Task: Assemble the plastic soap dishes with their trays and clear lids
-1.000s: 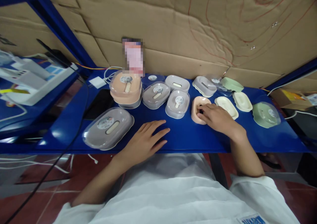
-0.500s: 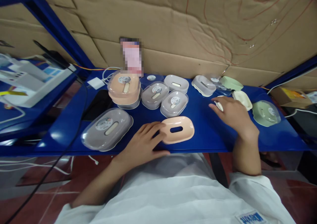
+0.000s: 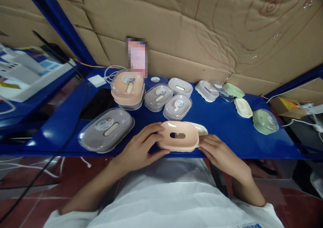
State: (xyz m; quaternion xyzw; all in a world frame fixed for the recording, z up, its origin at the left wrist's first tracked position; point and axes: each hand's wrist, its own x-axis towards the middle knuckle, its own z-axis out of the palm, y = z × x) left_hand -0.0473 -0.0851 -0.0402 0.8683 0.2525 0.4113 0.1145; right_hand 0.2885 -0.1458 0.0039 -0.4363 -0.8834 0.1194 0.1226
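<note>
A peach oval soap-dish tray with a slot (image 3: 178, 140) is held between both hands just above the front edge of the blue table (image 3: 227, 130). My left hand (image 3: 141, 148) grips its left end. My right hand (image 3: 219, 152) touches its right end. A cream insert (image 3: 201, 128) peeks out right behind the peach tray. To the left lies a large grey dish with a clear lid (image 3: 106, 129).
Further back stand a peach lidded dish (image 3: 127, 87), two grey lidded dishes (image 3: 158, 97), (image 3: 178, 106), white dishes (image 3: 180, 86), a cream tray (image 3: 242, 107) and green dishes (image 3: 265, 120). A phone (image 3: 99, 103) and cables lie at left. Cardboard lines the back.
The peach tray has come from the middle right to the front edge, flipped slot-up. My right hand fetched a cream insert and brought it back to the peach tray; the left hand took hold.
</note>
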